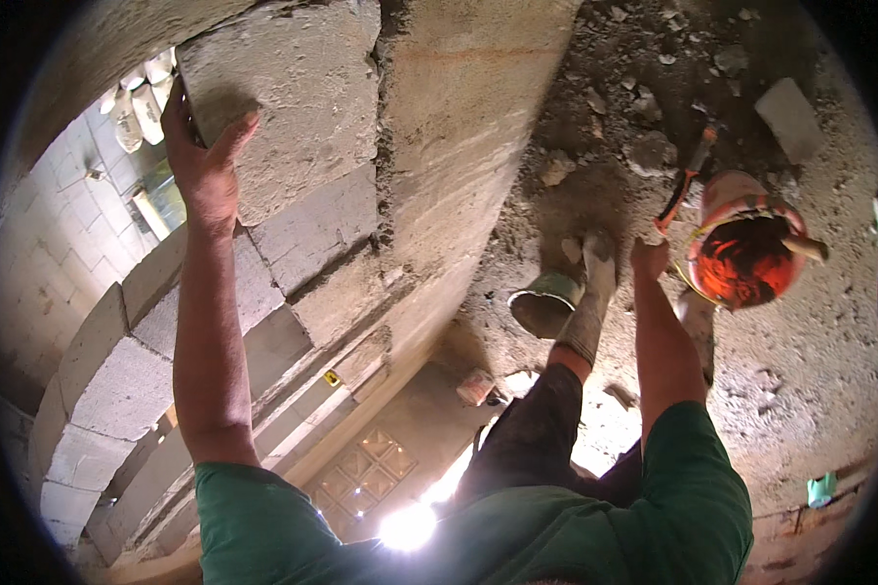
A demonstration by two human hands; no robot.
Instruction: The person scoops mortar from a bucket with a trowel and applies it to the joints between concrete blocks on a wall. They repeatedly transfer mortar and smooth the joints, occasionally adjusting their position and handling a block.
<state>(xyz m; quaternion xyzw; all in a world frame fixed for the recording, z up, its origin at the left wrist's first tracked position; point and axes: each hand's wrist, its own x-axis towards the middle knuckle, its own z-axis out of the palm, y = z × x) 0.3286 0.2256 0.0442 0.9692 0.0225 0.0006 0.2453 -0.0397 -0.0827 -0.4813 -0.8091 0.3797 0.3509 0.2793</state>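
Observation:
My left hand (pixel 205 166) grips the outer edge of a rough grey block (pixel 288 107) at the top of the wall. Its thumb lies on the block's face; the other fingers reach round the side, partly hidden. Lower right, my right hand (pixel 651 257) is closed at the end of a slim orange-and-black tool (pixel 682 190), whose kind I cannot make out. Beside that hand stands an orange-red bucket (pixel 712 202), stained dark inside, with a wooden handle (pixel 806 248) sticking out over its rim.
Further grey blocks (pixel 307 224) form the curving wall on the left. A pale greenish bucket (pixel 546 304) is by my foot. Rubble (pixel 649 151) and a loose pale block (pixel 788 119) lie on the dirt floor. A small yellow object (pixel 332 377) rests on the wall's ledge.

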